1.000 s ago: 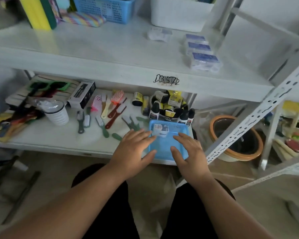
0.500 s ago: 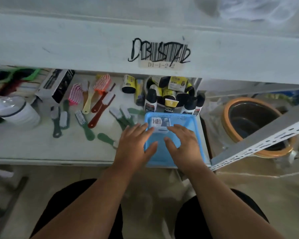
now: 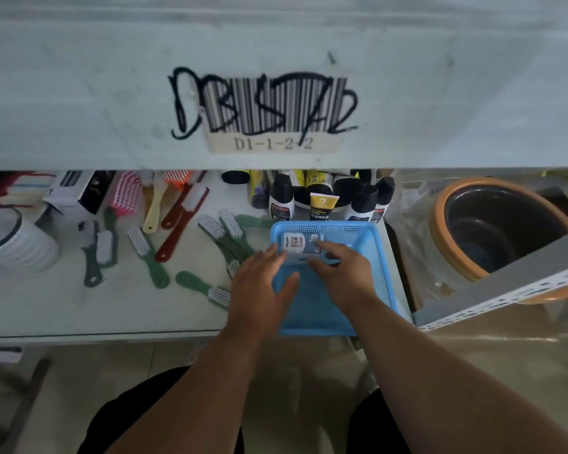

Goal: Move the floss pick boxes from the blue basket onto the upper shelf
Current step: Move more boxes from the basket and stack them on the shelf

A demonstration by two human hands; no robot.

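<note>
A blue mesh basket [image 3: 377, 257] sits at the right end of the lower shelf. Inside it, at the far end, lies one floss pick box [image 3: 297, 241] with a blue-and-white label. My left hand [image 3: 259, 286] reaches over the basket's left rim, its straight fingers touching the box's near left edge. My right hand [image 3: 345, 273] is inside the basket, fingertips lying on the right part of the box. The front edge of the upper shelf [image 3: 112, 93] fills the top of the view, and its top surface is hidden.
Green, red and pink brushes [image 3: 145, 250] lie scattered left of the basket. Black-capped bottles [image 3: 322, 198] stand right behind it. A white cup [image 3: 14, 240] is at far left. An orange-rimmed basin [image 3: 492, 224] and a perforated shelf upright [image 3: 505, 283] are on the right.
The view has closed in on the shelf edge. Both hands have slid further into the basket and now touch the floss pick box.
</note>
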